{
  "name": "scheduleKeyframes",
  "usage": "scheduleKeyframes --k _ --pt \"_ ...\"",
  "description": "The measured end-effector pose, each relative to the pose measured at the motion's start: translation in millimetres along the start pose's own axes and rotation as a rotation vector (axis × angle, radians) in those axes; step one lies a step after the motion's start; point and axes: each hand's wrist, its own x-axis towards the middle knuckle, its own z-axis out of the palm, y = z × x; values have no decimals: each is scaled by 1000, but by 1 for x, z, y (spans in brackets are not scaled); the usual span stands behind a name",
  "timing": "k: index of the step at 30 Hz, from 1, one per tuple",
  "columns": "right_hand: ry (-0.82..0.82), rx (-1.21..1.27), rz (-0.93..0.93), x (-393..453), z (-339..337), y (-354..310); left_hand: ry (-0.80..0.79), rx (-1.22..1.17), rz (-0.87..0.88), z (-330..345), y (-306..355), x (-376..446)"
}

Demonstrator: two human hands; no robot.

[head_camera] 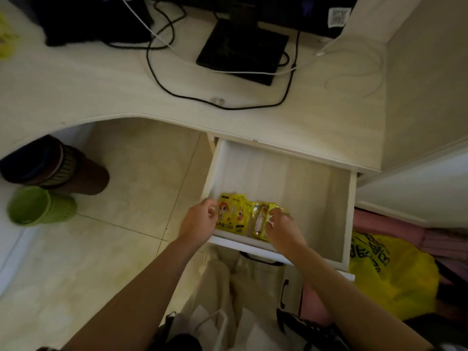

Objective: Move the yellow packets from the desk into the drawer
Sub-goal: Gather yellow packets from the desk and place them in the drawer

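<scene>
Lying between fingers point(212, 208): yellow packets point(234, 215)

No wording can be read with certainty. The yellow packets point(234, 216) in the drawer point(291, 178) carry cartoon figures and small dark print, too blurred to make out. The yellow plastic bag point(390, 272) bears large black characters, creased and illegible. A white label point(338, 17) on the monitor shows a QR-like code.
</scene>
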Motion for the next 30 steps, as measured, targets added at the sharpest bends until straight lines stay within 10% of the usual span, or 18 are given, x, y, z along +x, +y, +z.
scheduleKeyframes --k 30 --pt "-258 -392 -626 -47 208 -348 531 17 -439 -225 -314 -120"
